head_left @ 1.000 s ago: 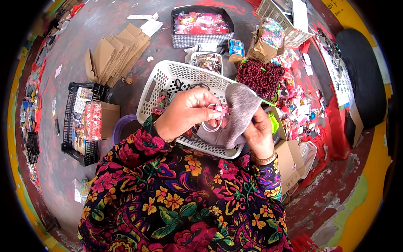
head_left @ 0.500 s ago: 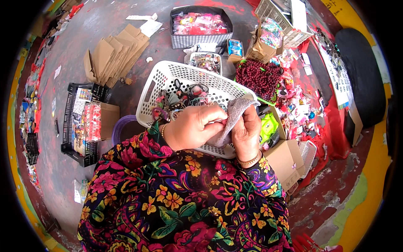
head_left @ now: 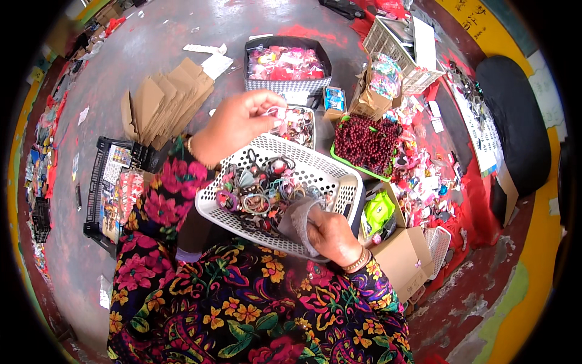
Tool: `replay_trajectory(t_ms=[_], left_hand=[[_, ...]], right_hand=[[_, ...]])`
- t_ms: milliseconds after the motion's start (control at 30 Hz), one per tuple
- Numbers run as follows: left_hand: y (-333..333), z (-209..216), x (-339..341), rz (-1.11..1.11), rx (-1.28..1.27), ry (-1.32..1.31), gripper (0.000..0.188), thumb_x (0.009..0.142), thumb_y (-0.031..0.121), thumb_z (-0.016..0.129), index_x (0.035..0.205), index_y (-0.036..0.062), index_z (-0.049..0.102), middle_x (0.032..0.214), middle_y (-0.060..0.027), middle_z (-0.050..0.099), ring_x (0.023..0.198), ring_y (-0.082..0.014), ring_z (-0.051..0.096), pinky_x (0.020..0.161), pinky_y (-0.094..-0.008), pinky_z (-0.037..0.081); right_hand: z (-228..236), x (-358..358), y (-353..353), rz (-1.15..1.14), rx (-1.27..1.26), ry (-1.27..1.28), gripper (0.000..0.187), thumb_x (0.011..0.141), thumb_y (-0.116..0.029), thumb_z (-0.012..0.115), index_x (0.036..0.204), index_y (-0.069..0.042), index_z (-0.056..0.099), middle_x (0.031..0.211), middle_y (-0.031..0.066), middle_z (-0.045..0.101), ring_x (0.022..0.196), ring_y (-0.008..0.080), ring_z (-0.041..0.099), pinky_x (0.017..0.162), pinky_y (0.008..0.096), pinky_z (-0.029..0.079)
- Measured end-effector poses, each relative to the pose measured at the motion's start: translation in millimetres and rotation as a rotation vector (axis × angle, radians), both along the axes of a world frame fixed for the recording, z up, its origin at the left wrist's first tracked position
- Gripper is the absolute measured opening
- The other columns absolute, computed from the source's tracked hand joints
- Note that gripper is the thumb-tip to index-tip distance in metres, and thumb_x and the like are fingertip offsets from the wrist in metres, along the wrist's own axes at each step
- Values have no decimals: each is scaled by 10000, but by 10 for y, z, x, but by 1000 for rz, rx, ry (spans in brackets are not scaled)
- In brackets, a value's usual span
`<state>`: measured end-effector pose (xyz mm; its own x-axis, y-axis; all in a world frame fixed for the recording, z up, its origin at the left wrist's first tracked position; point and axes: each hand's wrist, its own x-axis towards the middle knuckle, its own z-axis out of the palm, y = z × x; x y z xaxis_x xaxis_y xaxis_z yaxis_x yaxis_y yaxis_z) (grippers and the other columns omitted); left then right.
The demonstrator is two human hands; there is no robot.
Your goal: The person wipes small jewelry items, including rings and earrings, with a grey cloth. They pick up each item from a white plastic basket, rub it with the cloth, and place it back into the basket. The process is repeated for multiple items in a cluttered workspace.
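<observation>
My left hand [head_left: 233, 126] is closed, its fingertips pinching a small pale pink hair tie [head_left: 277, 113]. It hovers above the near left edge of a small white tray [head_left: 314, 130] of mixed small accessories. My right hand [head_left: 334, 238] grips a greyish, thin, see-through bag-like piece [head_left: 299, 223]; whether it is cloth or plastic I cannot tell. That hand hangs over the near right side of a white perforated basket [head_left: 273, 145]. Inside the basket lies a tangle of hair ties [head_left: 256, 197] in several colours.
A green-rimmed basket [head_left: 377, 175] of dark red beads stands to the right, beside a box with a bright green packet [head_left: 379, 211]. Beyond are a checked bin [head_left: 288, 86] of pink packets and flattened cardboard [head_left: 160, 100]. A black crate [head_left: 91, 206] sits left.
My left hand has left the grey piece and moved up and left, carrying the hair tie over the small tray. My right hand has lowered toward me with the grey piece.
</observation>
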<state>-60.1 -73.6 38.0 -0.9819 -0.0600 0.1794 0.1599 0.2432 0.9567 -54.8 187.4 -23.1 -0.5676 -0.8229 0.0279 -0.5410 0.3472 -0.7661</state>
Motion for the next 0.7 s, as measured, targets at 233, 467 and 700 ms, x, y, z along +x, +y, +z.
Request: replay_trajectory(t_ms=[233,467,700], left_hand=[[-421,-547,-1047,-63,-376,-49,161,748,49,596,899,-2,583,760,-36,579,764,-86,561,654,-236,446],[-582,-1155,-1734,30,-534,-101,276,714,143,639,952,9,594,852,-142,628,802,-210,607,695,-320,474],[-625,-1072,-1780,30,-981,-305,256,733,234,599,908,49,629,857,-144,629,858,-291,593,749,-372,453]], right_hand=[[95,-48,-1,23,-15,-84,99,764,-122,538,807,-37,512,661,186,539,628,377,536,551,424,434],[65,-72,-38,25,-41,-136,87,753,-96,542,817,-42,523,676,184,540,638,376,535,558,423,436],[30,-69,-12,31,-36,-93,90,746,-89,540,820,-41,527,686,182,542,644,374,538,566,422,439]])
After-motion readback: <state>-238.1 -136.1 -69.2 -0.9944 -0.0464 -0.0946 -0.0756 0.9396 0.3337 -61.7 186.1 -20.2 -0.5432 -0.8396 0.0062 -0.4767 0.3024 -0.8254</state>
